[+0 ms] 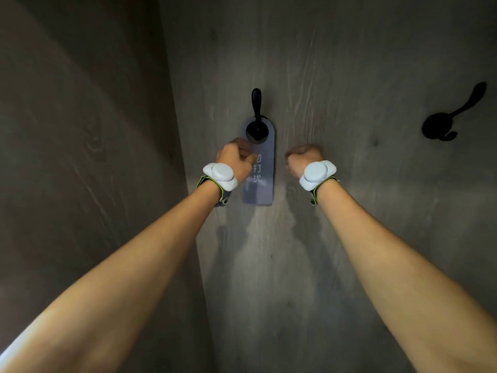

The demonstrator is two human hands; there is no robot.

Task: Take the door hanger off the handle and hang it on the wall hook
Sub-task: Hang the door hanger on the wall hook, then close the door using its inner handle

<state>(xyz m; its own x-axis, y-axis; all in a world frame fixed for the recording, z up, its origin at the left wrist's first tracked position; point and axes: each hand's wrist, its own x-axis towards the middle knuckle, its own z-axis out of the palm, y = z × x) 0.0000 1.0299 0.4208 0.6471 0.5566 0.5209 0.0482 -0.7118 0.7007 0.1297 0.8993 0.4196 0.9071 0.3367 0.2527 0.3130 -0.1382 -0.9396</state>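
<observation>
A grey-blue door hanger point(265, 168) with white characters hangs on a black wall hook point(256, 122), its round hole around the hook's base. My left hand point(236, 160) touches the hanger's left edge, fingers curled on it just below the hook. My right hand point(305, 158) is a closed fist against the wall, a little to the right of the hanger and apart from it, holding nothing. Both wrists carry white sensor bands.
A second black hook point(451, 117) is fixed to the same grey wood-grain wall at the far right. A darker panel point(80, 157) meets the wall at a corner on the left.
</observation>
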